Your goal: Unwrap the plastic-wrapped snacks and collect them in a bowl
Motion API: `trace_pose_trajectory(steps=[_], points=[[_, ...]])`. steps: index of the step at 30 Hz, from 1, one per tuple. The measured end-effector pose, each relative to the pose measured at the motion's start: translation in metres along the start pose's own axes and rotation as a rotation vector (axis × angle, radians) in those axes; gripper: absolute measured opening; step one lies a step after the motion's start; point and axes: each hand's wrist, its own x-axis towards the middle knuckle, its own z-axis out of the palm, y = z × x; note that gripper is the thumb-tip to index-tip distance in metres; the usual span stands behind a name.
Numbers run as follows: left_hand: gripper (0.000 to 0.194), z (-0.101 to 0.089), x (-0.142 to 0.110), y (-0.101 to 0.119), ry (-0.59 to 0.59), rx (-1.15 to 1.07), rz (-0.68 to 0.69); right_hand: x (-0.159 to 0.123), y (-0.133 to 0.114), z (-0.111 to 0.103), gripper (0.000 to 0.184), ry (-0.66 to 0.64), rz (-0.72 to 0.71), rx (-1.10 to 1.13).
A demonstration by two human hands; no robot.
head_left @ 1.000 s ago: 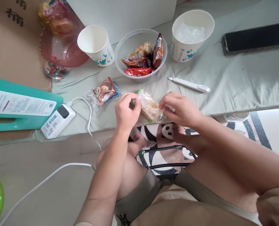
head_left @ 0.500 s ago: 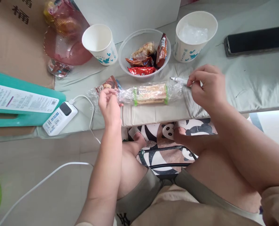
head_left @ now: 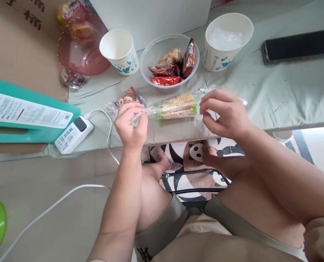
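I hold a biscuit bar in a clear twist wrapper (head_left: 177,105) level above the front edge of the cloth-covered table (head_left: 273,91). My left hand (head_left: 129,125) pinches the wrapper's left twisted end. My right hand (head_left: 224,113) pinches the right twisted end. The wrapper is stretched straight between both hands. A brown wrapped snack (head_left: 126,99) lies on the table just behind my left hand.
Behind stand a clear bowl of wrapped snacks (head_left: 169,60), an empty paper cup (head_left: 119,51), a paper cup holding clear wrappers (head_left: 224,40), a pink glass dish (head_left: 81,51) and a black phone (head_left: 298,45). A white power bank (head_left: 73,134) with cable and a teal box (head_left: 22,116) sit left.
The hands first held the snack bunched close together, pulled far apart stretching the wrapper, and now the right hand has come back left and lower, ends still pinched.
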Motion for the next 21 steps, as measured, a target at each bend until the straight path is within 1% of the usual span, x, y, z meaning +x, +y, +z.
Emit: trace_pose_trajectory(steps=[1, 2, 3, 4, 6, 7, 8, 9, 10, 12, 13, 15, 16, 17, 19, 21], points=[[0.014, -0.004, -0.001, 0.003, -0.034, -0.049, 0.026, -0.001, -0.003, -0.003, 0.01, -0.071, -0.029, 0.03], [0.016, -0.009, -0.002, 0.007, -0.104, -0.104, 0.046, -0.001, -0.005, -0.005, 0.012, -0.164, -0.046, 0.051], [0.019, -0.014, -0.003, 0.011, -0.212, -0.162, 0.048, -0.001, -0.008, -0.006, 0.014, -0.266, -0.046, 0.056], [0.023, -0.019, -0.004, 0.015, -0.36, -0.214, 0.018, -0.001, -0.01, -0.007, 0.02, -0.364, -0.027, 0.044], [0.033, -0.026, -0.007, 0.022, -0.667, -0.252, -0.114, 0.0, -0.014, -0.007, 0.034, -0.506, 0.049, -0.025], [0.038, -0.029, -0.009, 0.026, -0.769, -0.222, -0.178, 0.001, -0.015, -0.006, 0.04, -0.532, 0.094, -0.08], [0.04, -0.029, -0.01, 0.029, -0.813, -0.166, -0.218, 0.002, -0.017, -0.005, 0.043, -0.529, 0.134, -0.138], [0.039, -0.028, -0.012, 0.032, -0.798, -0.097, -0.225, 0.002, -0.018, -0.004, 0.042, -0.503, 0.167, -0.192], [0.035, -0.026, -0.013, 0.035, -0.744, -0.032, -0.197, 0.002, -0.019, -0.002, 0.039, -0.464, 0.191, -0.234], [0.018, -0.018, -0.014, 0.038, -0.646, 0.065, -0.103, 0.002, -0.021, 0.002, 0.035, -0.372, 0.206, -0.259], [0.019, -0.013, -0.015, 0.039, -0.635, 0.097, -0.066, 0.002, -0.022, 0.005, 0.036, -0.325, 0.196, -0.243], [0.044, -0.004, -0.015, 0.041, -0.67, 0.16, -0.029, 0.002, -0.022, 0.011, 0.039, -0.233, 0.131, -0.18], [0.051, -0.001, -0.015, 0.042, -0.693, 0.183, -0.033, 0.002, -0.021, 0.014, 0.04, -0.189, 0.078, -0.145], [0.051, 0.003, -0.015, 0.042, -0.698, 0.191, -0.053, 0.001, -0.02, 0.017, 0.04, -0.152, 0.02, -0.114], [0.039, 0.007, -0.013, 0.042, -0.654, 0.164, -0.126, 0.001, -0.018, 0.024, 0.042, -0.115, -0.077, -0.071], [0.02, 0.01, -0.009, 0.039, -0.58, 0.122, -0.238, 0.0, -0.016, 0.031, 0.045, -0.13, -0.118, -0.061]])
